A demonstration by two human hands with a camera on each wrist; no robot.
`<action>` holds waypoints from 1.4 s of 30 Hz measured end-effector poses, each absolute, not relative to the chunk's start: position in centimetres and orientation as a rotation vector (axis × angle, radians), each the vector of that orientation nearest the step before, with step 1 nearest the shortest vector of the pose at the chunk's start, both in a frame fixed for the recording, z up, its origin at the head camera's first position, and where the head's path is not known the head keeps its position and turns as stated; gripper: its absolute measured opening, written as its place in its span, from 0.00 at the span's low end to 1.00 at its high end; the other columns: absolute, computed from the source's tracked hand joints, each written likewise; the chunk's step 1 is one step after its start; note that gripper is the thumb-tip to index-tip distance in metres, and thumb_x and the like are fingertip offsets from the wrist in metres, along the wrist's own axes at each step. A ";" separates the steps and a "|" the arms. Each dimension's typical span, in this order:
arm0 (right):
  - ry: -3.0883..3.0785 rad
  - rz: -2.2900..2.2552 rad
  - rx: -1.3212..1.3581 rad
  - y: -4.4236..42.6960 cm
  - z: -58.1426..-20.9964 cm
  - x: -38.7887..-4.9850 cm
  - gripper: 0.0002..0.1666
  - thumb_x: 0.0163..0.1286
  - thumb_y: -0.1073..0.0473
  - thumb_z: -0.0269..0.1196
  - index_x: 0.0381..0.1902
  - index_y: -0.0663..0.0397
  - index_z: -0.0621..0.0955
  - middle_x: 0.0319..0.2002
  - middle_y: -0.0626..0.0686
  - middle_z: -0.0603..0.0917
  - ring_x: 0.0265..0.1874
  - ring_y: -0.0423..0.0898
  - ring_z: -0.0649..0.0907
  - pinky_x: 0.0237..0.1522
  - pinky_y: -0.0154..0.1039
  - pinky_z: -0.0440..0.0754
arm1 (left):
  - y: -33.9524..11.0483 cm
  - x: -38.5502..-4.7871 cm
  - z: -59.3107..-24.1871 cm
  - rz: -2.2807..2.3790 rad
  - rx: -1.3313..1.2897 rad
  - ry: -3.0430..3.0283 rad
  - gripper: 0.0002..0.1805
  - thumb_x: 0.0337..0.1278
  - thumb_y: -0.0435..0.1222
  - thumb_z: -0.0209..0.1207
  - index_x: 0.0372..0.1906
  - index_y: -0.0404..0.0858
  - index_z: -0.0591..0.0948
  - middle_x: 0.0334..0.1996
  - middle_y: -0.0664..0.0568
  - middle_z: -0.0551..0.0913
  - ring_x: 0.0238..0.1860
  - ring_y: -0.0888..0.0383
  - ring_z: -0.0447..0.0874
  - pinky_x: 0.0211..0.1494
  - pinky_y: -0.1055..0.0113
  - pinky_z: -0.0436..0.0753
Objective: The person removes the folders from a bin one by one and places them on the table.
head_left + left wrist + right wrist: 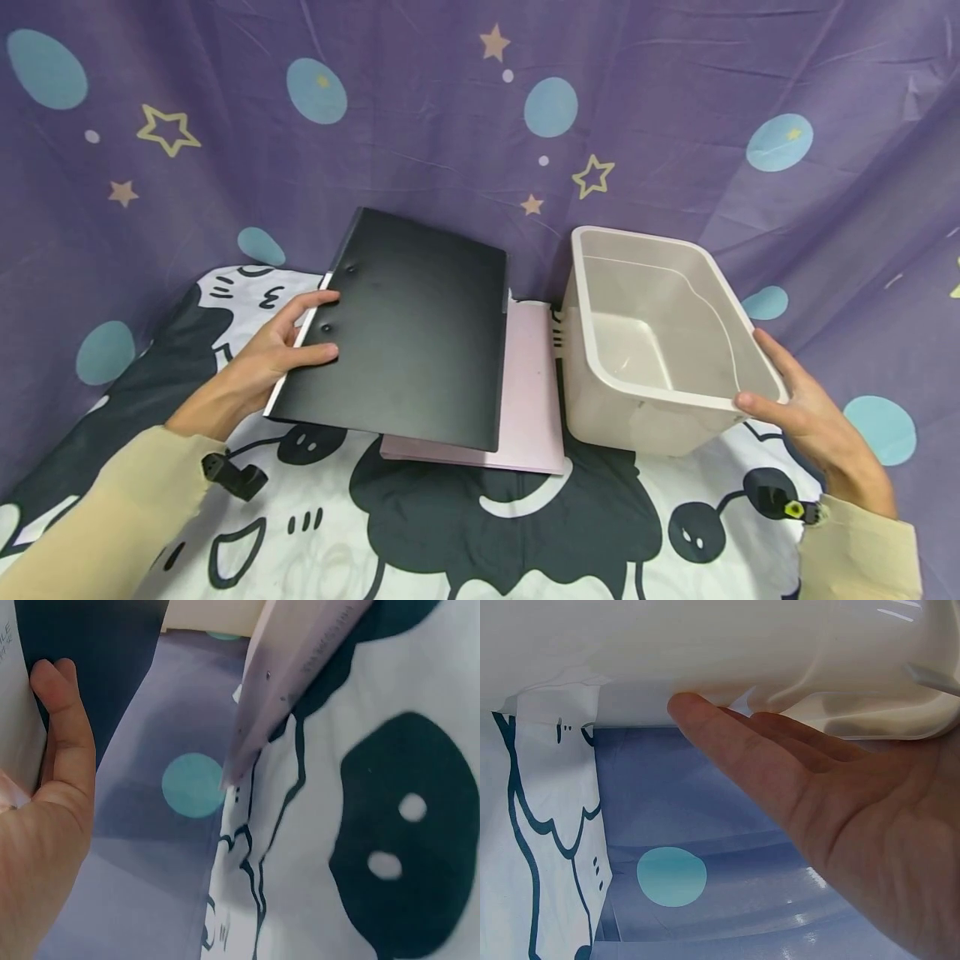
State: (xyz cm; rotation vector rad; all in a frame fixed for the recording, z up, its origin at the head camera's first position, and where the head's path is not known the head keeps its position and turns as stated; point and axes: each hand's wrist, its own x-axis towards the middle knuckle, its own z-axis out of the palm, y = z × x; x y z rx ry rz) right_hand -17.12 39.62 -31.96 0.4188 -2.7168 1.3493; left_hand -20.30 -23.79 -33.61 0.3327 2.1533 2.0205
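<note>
My left hand (258, 362) grips a black binder (412, 333) by its white-edged left side, thumb and index finger on the black cover. The binder is tilted and raised over a pale pink binder (531, 400), covering most of it. In the left wrist view, the pink binder (292, 675) shows rivets and printed lettering along its side. My right hand (817, 417) holds a beige plastic bin (611, 408) at its front right corner, with the thumb at the rim. Nothing is seen inside the bin. The right wrist view shows the fingers against the bin's outer wall (630, 652).
A cartoon-patterned black and white cloth (330, 550) covers the surface beneath. Behind it hangs a purple curtain (427, 125) with stars and blue ovals, close to the far sides of the binders and bin.
</note>
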 end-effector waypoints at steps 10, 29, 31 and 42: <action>-2.709 1.355 0.447 39.8 -32.1 -17.1 0.53 0.62 0.66 0.62 0.77 0.48 0.45 0.65 0.54 0.64 0.53 0.31 0.71 0.48 0.20 0.65 | -25.6 -20.3 -34.3 1.990 0.344 2.184 0.37 0.59 0.28 0.60 0.70 0.53 0.60 0.42 0.53 0.83 0.36 0.50 0.86 0.36 0.53 0.83; -2.712 1.363 0.420 39.5 -31.9 -17.1 0.54 0.61 0.66 0.62 0.77 0.46 0.45 0.66 0.57 0.63 0.53 0.33 0.71 0.49 0.20 0.65 | -29.0 -20.7 -34.6 1.874 0.300 2.293 0.38 0.62 0.29 0.59 0.72 0.57 0.59 0.61 0.53 0.65 0.41 0.56 0.83 0.36 0.52 0.83; -2.709 1.364 0.426 39.5 -31.9 -17.1 0.54 0.61 0.66 0.62 0.77 0.46 0.45 0.65 0.56 0.63 0.53 0.32 0.71 0.48 0.20 0.66 | -29.4 -20.7 -34.5 1.844 0.314 2.344 0.38 0.62 0.30 0.59 0.72 0.57 0.58 0.66 0.52 0.59 0.42 0.58 0.81 0.36 0.52 0.82; -2.701 1.371 0.442 39.4 -31.7 -17.1 0.55 0.60 0.67 0.63 0.77 0.46 0.45 0.67 0.56 0.62 0.54 0.34 0.72 0.48 0.21 0.66 | -31.9 -20.9 -34.4 1.678 0.213 2.550 0.39 0.62 0.33 0.61 0.73 0.58 0.57 0.75 0.53 0.38 0.69 0.50 0.49 0.54 0.43 0.67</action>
